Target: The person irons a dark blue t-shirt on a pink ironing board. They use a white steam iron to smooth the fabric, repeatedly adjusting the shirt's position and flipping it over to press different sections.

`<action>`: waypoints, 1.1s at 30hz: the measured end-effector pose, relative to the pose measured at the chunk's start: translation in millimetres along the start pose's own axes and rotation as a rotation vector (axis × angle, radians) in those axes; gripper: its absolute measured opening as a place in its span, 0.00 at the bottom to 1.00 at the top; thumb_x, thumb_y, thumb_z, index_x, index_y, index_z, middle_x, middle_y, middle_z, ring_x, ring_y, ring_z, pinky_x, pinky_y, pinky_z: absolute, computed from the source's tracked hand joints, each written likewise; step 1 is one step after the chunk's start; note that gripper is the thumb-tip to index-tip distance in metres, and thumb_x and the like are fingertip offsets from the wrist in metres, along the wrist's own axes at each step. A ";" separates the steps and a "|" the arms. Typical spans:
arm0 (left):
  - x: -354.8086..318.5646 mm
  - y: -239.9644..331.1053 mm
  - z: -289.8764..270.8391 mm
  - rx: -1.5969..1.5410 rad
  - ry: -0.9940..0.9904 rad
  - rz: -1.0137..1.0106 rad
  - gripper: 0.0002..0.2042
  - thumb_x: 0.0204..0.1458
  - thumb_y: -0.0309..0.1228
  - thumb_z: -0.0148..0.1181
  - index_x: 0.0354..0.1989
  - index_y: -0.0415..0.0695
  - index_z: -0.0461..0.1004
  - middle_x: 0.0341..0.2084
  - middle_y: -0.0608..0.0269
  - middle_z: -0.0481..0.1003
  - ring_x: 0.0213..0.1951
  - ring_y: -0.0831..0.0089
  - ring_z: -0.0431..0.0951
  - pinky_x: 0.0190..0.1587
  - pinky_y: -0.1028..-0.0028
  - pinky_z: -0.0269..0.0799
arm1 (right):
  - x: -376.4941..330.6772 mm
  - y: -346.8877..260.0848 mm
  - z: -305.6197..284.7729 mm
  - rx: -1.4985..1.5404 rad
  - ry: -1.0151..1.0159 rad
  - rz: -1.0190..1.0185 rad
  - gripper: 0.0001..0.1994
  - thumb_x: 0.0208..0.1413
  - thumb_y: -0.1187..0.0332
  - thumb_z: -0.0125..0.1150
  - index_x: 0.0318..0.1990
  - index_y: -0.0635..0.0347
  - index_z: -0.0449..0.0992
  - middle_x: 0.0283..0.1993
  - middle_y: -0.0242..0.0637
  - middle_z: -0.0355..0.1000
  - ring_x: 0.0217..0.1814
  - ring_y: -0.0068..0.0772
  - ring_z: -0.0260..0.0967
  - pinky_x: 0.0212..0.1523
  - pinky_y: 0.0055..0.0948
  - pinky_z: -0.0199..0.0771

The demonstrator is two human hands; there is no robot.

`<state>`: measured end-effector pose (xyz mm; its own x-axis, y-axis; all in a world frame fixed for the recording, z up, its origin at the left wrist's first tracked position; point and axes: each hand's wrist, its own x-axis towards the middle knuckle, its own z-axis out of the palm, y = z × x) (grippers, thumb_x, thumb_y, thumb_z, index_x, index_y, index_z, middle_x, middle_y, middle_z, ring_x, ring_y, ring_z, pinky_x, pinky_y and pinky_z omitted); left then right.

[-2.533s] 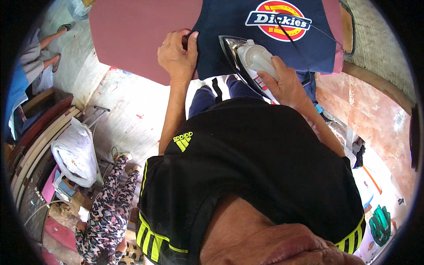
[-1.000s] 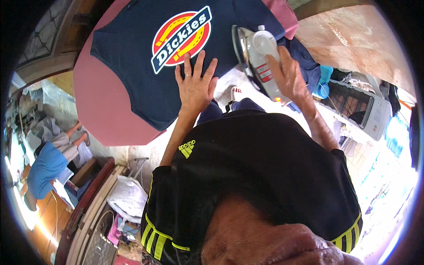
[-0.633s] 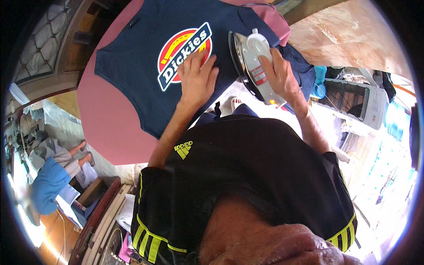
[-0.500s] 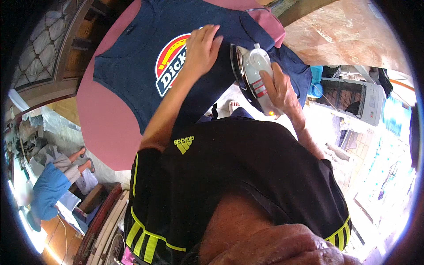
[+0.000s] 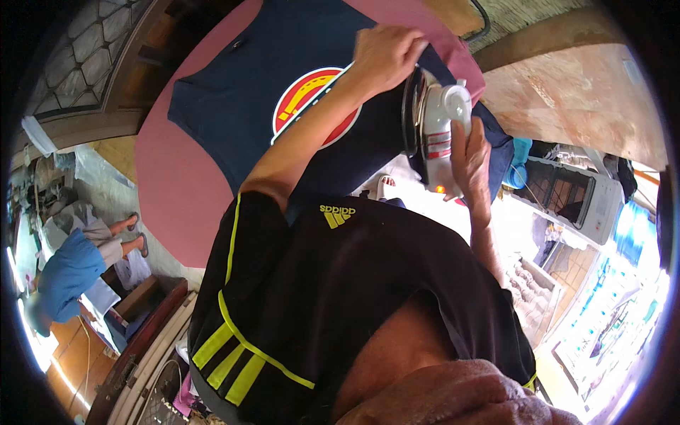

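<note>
A dark navy shirt [image 5: 312, 39] with a round red and yellow print [image 5: 301, 95] lies spread over a pink-covered ironing board [image 5: 177, 184]. My left hand [image 5: 389, 57] is over the shirt beyond the print, its fingers bent together; whether cloth is between them is hidden. My right hand [image 5: 470, 157] is wrapped round the handle of a white and grey iron [image 5: 438, 117]. The iron is tipped up on its side at the shirt's right part, its dark soleplate turned left toward my left hand. A small orange light glows at its heel.
To the right stand a white appliance [image 5: 598, 205] and a blue container [image 5: 518, 163]. A stone-patterned panel [image 5: 567, 92] rises behind the board's right side. Far left, another person in a blue top [image 5: 71, 265] is near wooden furniture. A metal grille [image 5: 85, 57] is at upper left.
My left hand has moved right and away from me, off the print, and its spread fingers have bent together. The iron has shifted right and tilted more upright in my right hand.
</note>
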<state>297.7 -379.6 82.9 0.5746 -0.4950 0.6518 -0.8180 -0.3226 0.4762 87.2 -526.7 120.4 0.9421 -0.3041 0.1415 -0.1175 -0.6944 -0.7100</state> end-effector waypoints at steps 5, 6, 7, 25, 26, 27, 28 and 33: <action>-91.1 -39.0 -33.8 0.671 -0.049 -0.290 0.26 0.62 0.49 0.56 0.65 0.48 0.71 0.71 0.57 0.62 0.71 0.54 0.61 0.66 0.39 0.53 | 47.6 5.7 -9.0 0.004 -0.077 -0.161 0.12 0.67 0.65 0.58 0.44 0.67 0.70 0.28 0.61 0.73 0.29 0.63 0.76 0.28 0.44 0.71; -92.5 -48.1 -39.3 0.667 -0.073 -0.287 0.27 0.63 0.50 0.54 0.65 0.48 0.70 0.71 0.57 0.62 0.72 0.54 0.60 0.67 0.39 0.52 | 57.9 2.8 -16.0 -0.074 -0.166 -0.115 0.12 0.66 0.64 0.60 0.45 0.65 0.71 0.28 0.59 0.73 0.31 0.58 0.78 0.30 0.44 0.72; -90.8 -55.9 -40.6 0.657 -0.097 -0.282 0.28 0.63 0.51 0.53 0.66 0.48 0.70 0.71 0.56 0.62 0.72 0.54 0.59 0.68 0.39 0.51 | 70.9 3.7 -21.2 -0.092 -0.198 -0.123 0.12 0.66 0.63 0.60 0.45 0.65 0.72 0.28 0.58 0.73 0.32 0.57 0.79 0.31 0.43 0.73; -25.3 -216.0 -95.0 0.479 0.509 -0.366 0.13 0.64 0.31 0.51 0.52 0.41 0.77 0.48 0.47 0.77 0.52 0.47 0.76 0.57 0.55 0.70 | 345.3 -110.2 162.0 -0.509 -0.410 -0.895 0.21 0.69 0.56 0.45 0.42 0.68 0.76 0.41 0.67 0.76 0.41 0.66 0.77 0.40 0.55 0.77; -25.8 -223.1 -94.4 0.519 0.542 -0.286 0.12 0.63 0.31 0.52 0.50 0.41 0.77 0.44 0.45 0.78 0.49 0.45 0.77 0.54 0.56 0.72 | 349.0 -112.9 175.4 -0.166 -0.346 -0.811 0.21 0.70 0.57 0.43 0.46 0.69 0.76 0.42 0.71 0.74 0.44 0.71 0.75 0.43 0.58 0.76; -24.7 -222.1 -94.1 0.509 0.526 -0.326 0.11 0.62 0.31 0.53 0.49 0.41 0.78 0.43 0.45 0.78 0.48 0.45 0.77 0.54 0.56 0.72 | 350.2 -113.6 181.9 -0.258 -0.341 -0.876 0.22 0.69 0.56 0.44 0.46 0.69 0.76 0.42 0.72 0.74 0.44 0.72 0.74 0.44 0.59 0.75; -22.2 -221.0 -92.6 0.494 0.509 -0.362 0.11 0.62 0.31 0.54 0.48 0.41 0.78 0.43 0.46 0.78 0.47 0.45 0.77 0.53 0.56 0.72 | 351.2 -112.6 185.5 -0.355 -0.332 -0.936 0.22 0.69 0.56 0.44 0.47 0.70 0.75 0.42 0.72 0.74 0.44 0.74 0.74 0.45 0.60 0.75; -27.7 -226.7 -108.2 0.482 0.413 -0.428 0.09 0.58 0.32 0.59 0.43 0.43 0.81 0.39 0.48 0.78 0.44 0.48 0.78 0.49 0.57 0.74 | 320.9 -112.9 178.9 -0.123 -0.363 -0.666 0.25 0.68 0.54 0.47 0.46 0.75 0.74 0.42 0.73 0.73 0.43 0.72 0.75 0.46 0.59 0.75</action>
<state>470.0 -205.5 20.8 0.7288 0.0637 0.6817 -0.3883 -0.7817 0.4881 458.9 -429.2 122.5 0.8678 0.4225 0.2617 0.4969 -0.7299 -0.4694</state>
